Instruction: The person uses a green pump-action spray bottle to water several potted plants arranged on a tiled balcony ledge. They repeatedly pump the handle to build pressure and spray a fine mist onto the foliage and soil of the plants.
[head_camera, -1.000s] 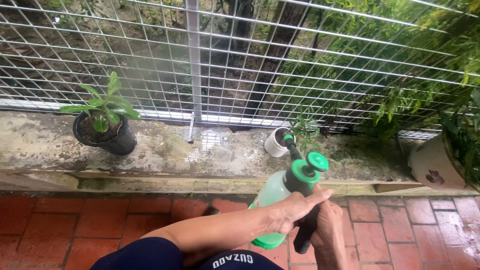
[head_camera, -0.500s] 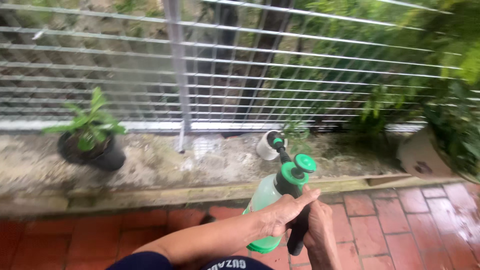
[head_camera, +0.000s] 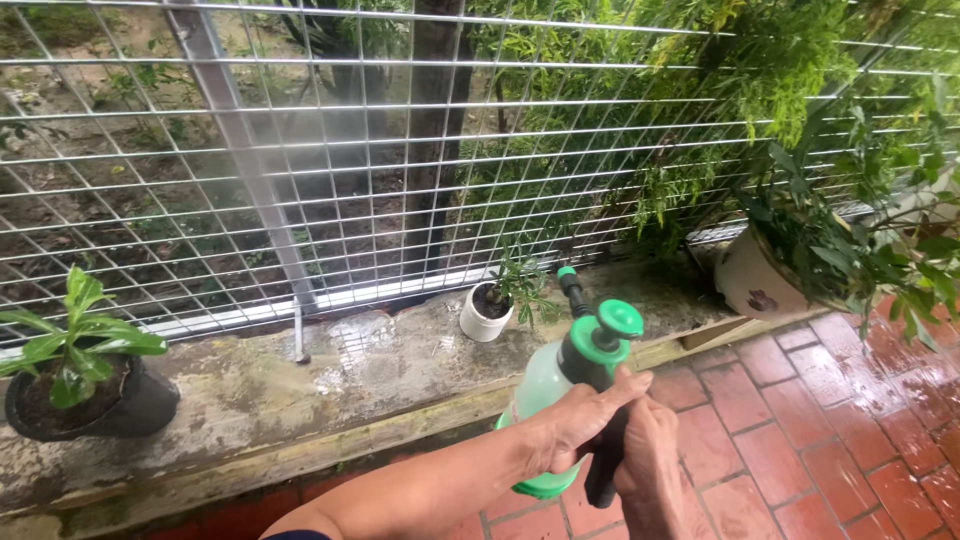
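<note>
View is panning right since a second ago, and you're gripping the green sprayer (head_camera: 560, 395) with left hand (head_camera: 580, 420) and right hand (head_camera: 645, 465), fingers wrapped tight, nozzle aiming at the small white pot (head_camera: 485, 315).

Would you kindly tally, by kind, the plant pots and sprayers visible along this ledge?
Plant pots: 3 (black pot, small white pot, large pale pot)
Pump spray bottles: 1 (green sprayer, with the left hand on its body and the right hand round its handle)
Total: 4
</note>
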